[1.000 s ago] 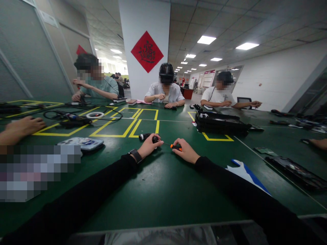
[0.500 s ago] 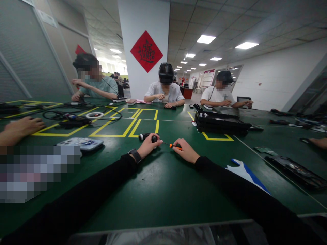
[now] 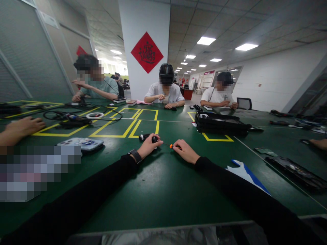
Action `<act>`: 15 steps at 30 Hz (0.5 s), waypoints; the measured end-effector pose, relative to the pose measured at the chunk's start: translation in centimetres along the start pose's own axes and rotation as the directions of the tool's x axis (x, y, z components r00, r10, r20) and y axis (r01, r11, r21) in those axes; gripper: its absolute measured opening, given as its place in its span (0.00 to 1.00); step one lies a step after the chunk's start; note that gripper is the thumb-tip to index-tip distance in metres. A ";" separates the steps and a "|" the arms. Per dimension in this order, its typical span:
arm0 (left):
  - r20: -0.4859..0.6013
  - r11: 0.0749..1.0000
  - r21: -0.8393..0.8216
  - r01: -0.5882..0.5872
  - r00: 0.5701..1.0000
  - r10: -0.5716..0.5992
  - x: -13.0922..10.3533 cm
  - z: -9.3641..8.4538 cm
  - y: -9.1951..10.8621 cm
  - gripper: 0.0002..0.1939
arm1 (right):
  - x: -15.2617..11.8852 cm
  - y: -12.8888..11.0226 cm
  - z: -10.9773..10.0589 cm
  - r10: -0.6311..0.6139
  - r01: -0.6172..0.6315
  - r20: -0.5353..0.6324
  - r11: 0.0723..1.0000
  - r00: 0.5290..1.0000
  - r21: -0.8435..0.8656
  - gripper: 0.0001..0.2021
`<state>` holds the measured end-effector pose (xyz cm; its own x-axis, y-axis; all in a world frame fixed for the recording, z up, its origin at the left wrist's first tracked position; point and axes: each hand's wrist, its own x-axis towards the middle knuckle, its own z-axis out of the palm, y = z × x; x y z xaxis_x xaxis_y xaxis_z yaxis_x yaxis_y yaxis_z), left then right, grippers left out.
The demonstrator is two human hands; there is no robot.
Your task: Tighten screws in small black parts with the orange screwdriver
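Note:
My left hand (image 3: 149,147) is closed on a small black object (image 3: 154,139) whose kind I cannot make out; the fingers cover much of it. Just behind that hand shows a black cylinder (image 3: 144,136) with a pale band near its end, and whether it joins the held object is hidden. In my right hand (image 3: 187,151) is a screwdriver (image 3: 171,146) with an orange and black handle, gripped between thumb and fingers. Its thin shaft points left, the tip close to my left fingertips. Both hands are low over the green table (image 3: 153,190).
Stacked black trays (image 3: 221,123) stand ahead to the right. A blue-and-white packet (image 3: 249,175) and an open black casing (image 3: 293,172) lie at right. Leftward are a patterned case (image 3: 89,144), cables (image 3: 74,120) and a co-worker's hand (image 3: 25,126). Several people sit around the table.
My hands and the screwdriver have barely moved. Across the table at the right, a co-worker has drawn their hands closer together.

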<state>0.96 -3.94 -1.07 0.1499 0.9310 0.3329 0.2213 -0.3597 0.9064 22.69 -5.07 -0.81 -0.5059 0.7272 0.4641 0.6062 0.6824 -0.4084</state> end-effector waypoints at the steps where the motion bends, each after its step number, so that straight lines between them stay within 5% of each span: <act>1: 0.000 1.000 -0.005 0.004 1.000 -0.004 0.0 0.0 0.0 0.19 | -0.1 -0.1 -0.1 0.007 -0.007 0.001 1.000 1.000 0.007 0.08; 15: -0.002 1.000 -0.001 0.026 1.000 -0.026 -0.2 0.1 0.4 0.18 | -0.1 -0.2 0.0 0.020 -0.020 -0.027 1.000 0.999 0.011 0.04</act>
<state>1.12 -4.24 -0.76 0.1420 0.9403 0.3093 0.2242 -0.3349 0.9152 22.64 -5.26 -0.78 -0.4771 0.7384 0.4766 0.6093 0.6687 -0.4261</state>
